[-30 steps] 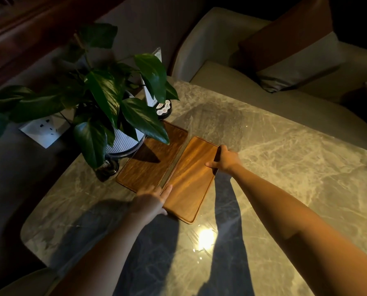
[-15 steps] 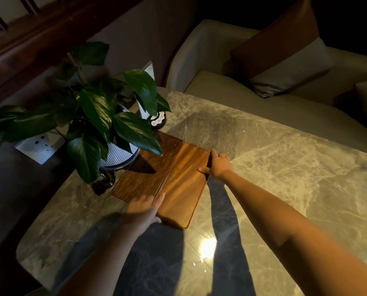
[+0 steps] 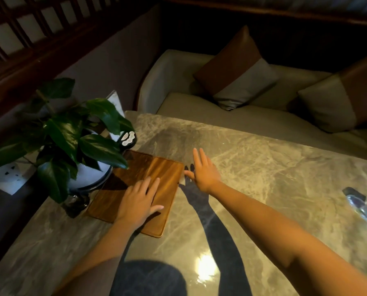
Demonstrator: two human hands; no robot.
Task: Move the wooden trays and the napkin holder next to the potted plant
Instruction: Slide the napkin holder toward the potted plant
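Note:
Two wooden trays lie side by side on the marble table, right beside the potted plant. The left tray is partly under the leaves; the right tray touches its long edge. My left hand lies flat, fingers spread, across the near part of both trays. My right hand hovers open just right of the right tray, fingers apart, holding nothing. A white napkin holder stands behind the plant, mostly hidden by leaves.
A black call-button device sits by the far edge of the trays. A dark glass object stands below the plant pot. A shiny object lies at the table's right. A sofa with cushions runs behind the table.
My right hand has let go of the right tray's far corner and lifted off to its right. My left hand has slid forward onto the trays. The view has tilted up.

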